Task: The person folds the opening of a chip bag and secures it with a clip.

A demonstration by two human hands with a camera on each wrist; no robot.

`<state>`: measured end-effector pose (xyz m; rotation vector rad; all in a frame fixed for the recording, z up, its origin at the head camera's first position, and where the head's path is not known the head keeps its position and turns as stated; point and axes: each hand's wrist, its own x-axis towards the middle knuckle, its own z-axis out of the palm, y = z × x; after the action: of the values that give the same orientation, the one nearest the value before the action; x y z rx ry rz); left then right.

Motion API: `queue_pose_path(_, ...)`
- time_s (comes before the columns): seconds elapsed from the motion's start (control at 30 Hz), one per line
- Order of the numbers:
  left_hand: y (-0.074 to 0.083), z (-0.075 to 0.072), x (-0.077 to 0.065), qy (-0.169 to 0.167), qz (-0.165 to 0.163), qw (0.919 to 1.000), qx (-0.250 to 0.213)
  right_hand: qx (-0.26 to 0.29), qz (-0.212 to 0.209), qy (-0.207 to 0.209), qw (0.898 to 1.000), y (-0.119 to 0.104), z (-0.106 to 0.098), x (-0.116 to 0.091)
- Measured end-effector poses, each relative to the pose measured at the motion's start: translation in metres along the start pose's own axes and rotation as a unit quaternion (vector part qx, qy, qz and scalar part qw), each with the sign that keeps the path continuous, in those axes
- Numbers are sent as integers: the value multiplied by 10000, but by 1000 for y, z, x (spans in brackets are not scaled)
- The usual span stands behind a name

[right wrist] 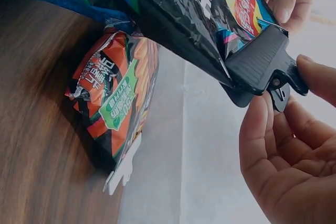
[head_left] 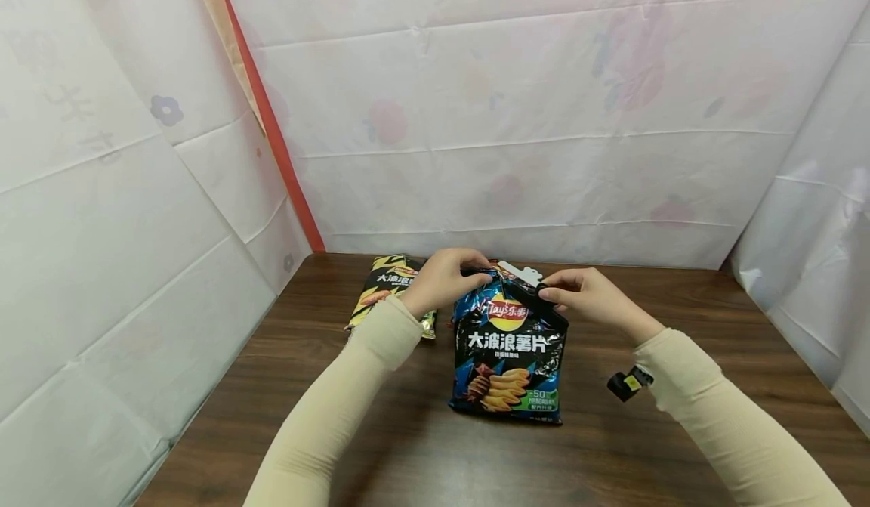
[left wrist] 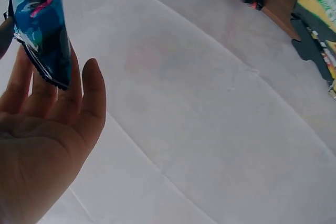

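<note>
A blue and black bag of potato chips (head_left: 506, 356) stands upright on the table. My left hand (head_left: 451, 276) pinches its top edge at the left corner; in the left wrist view the thumb is partly cut off by the frame. At the other top corner, my right hand (head_left: 591, 299) holds a black clip (right wrist: 262, 59) by its handles, thumb on one side and fingers on the other. The clip's jaws lie over the folded top of the bag. Whether they press on it fully, I cannot tell.
Behind the blue bag stands an orange and black chip bag (right wrist: 115, 90) with a white clip (right wrist: 125, 167) on its end. A yellow and black chip bag (head_left: 384, 288) lies behind my left hand, with a dark clip (left wrist: 305, 40) on it. White sheeting (head_left: 510, 114) surrounds the wooden table (head_left: 652, 446).
</note>
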<state>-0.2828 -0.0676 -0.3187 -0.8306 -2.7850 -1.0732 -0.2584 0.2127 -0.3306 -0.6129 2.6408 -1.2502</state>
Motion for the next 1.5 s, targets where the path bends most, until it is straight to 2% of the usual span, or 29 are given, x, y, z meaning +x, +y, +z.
queue_pose_path(0.17, -10, 1, -9, 359, -229, 9985, -333, 34, 122, 52, 9999, 0, 0, -2)
queue_pose_path(0.37, -24, 6, -24, 572, -399, 9946, -767, 105, 193, 108, 9997, -1, 1, -3)
queue_pose_path(0.47, -31, 11, -32, 660, -531, 9891, -1207, 140, 262, 144, 9995, -1, 1, -4)
queue_pose_path(0.57, -37, 21, -41, 708, -661, 9790, -1791, 170, 327, 185, 9992, -1, 1, -5)
queue_pose_path(0.67, -43, 32, -50, 644, -744, 9670, -2348, 214, 364, 226, 9989, 0, 2, -5)
queue_pose_path(0.8, -46, 45, -60, 453, -878, 9602, -2611, 306, 379, 264, 9985, 2, 3, -6)
queue_pose_path(0.97, -47, 57, -71, 182, -1109, 9596, -2580, 424, 411, 304, 9978, 3, 5, -6)
queue_pose_path(1.1, -47, 66, -76, -162, -1173, 9604, -2521, 495, 470, 391, 9969, 4, 6, -4)
queue_pose_path(1.2, -48, 71, -79, -371, -1066, 9629, -2453, 524, 438, 455, 9966, 5, 8, -3)
queue_pose_path(1.3, -49, 75, -81, -533, -824, 9637, -2481, 608, 427, 544, 9958, 6, 11, -2)
queue_pose_path(1.43, -50, 79, -82, -688, -568, 9562, -2789, 793, 487, 628, 9937, 8, 13, -2)
queue_pose_path(1.5, -50, 80, -83, -694, -574, 9565, -2776, 851, 491, 671, 9929, 8, 14, -2)
